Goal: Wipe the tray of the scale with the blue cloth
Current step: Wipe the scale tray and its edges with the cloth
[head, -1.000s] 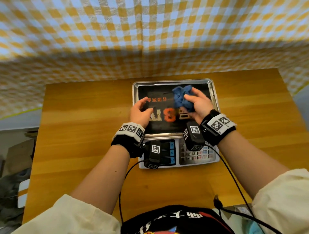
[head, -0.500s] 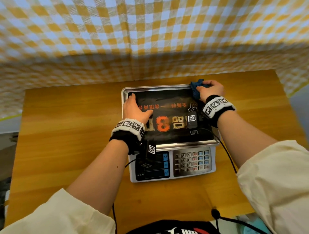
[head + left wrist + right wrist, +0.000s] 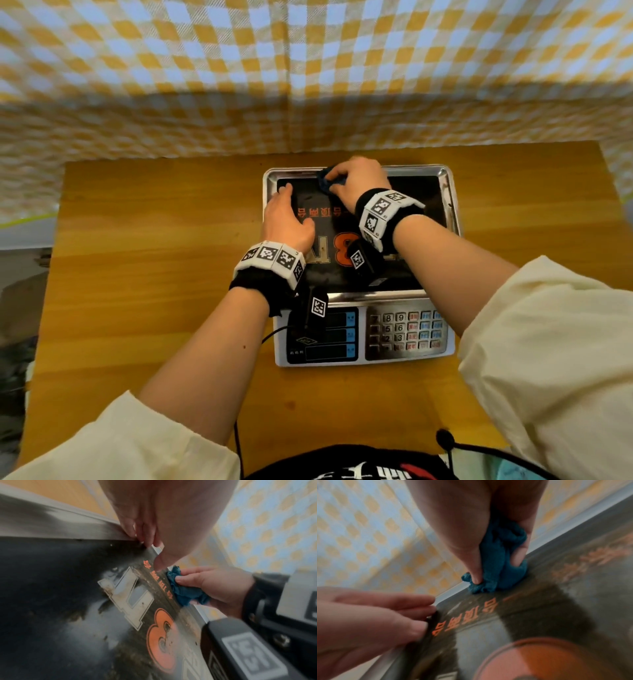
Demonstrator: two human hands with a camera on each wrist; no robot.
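Observation:
The scale's steel tray (image 3: 449, 202) has a black printed surface with orange characters and sits on the scale (image 3: 404, 335) at the table's middle. My right hand (image 3: 356, 183) grips the bunched blue cloth (image 3: 325, 181) and presses it on the tray by the far rim, left of centre. The right wrist view shows thumb and fingers curled around the cloth (image 3: 496, 563); in the left wrist view the cloth (image 3: 185, 592) lies against the tray's back edge. My left hand (image 3: 286, 212) lies flat on the tray's left part, fingers straight, tips (image 3: 150, 539) at the far left corner.
The scale's display and keypad (image 3: 407, 330) face me at the near edge. It stands on a wooden table (image 3: 154, 274) backed by a yellow and white checked curtain (image 3: 308, 68). Wrist-camera cables (image 3: 239, 442) hang toward my body.
My right hand has swept the blue cloth leftward along the tray's far edge, from the far right corner to left of centre. The left hand stays pressed on the tray's left side.

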